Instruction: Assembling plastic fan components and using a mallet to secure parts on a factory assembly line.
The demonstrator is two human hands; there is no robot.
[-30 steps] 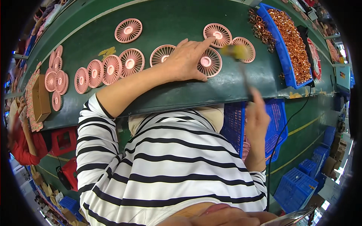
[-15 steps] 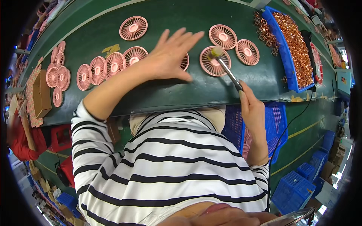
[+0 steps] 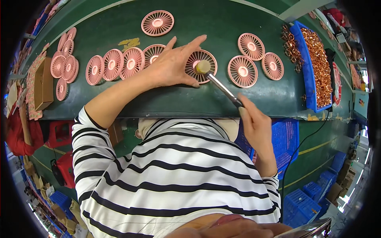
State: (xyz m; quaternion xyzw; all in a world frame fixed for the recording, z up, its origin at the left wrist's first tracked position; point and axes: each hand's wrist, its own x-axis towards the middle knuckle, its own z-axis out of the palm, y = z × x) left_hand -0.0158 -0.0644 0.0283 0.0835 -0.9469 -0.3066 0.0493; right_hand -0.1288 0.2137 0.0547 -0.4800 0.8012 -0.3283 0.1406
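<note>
My right hand (image 3: 256,126) grips the dark end of a mallet (image 3: 219,85) with a metal shaft and a pale yellowish head. The mallet head is over the middle of a pink spoked disc, like a fan grille (image 3: 211,58), on the green table; whether it touches cannot be told. My left hand (image 3: 170,65) is open at this disc's left side, thumb near its lower rim and fingers spread by its upper rim. Another pink disc (image 3: 152,51) is partly hidden behind that hand. Just right of the mallet lies a further disc (image 3: 243,71).
More pink discs lie in a row at left (image 3: 113,64), stacked at far left (image 3: 69,68) and singly at the back (image 3: 157,23). A blue bin (image 3: 313,93) of copper-coloured metal rings stands at right, with loose rings (image 3: 292,49) beside it. A cardboard box (image 3: 44,89) sits far left.
The mallet has swung left from one disc to the disc at my left hand. My left hand has come down with thumb and fingers around that disc's edge. The view has shifted slightly.
</note>
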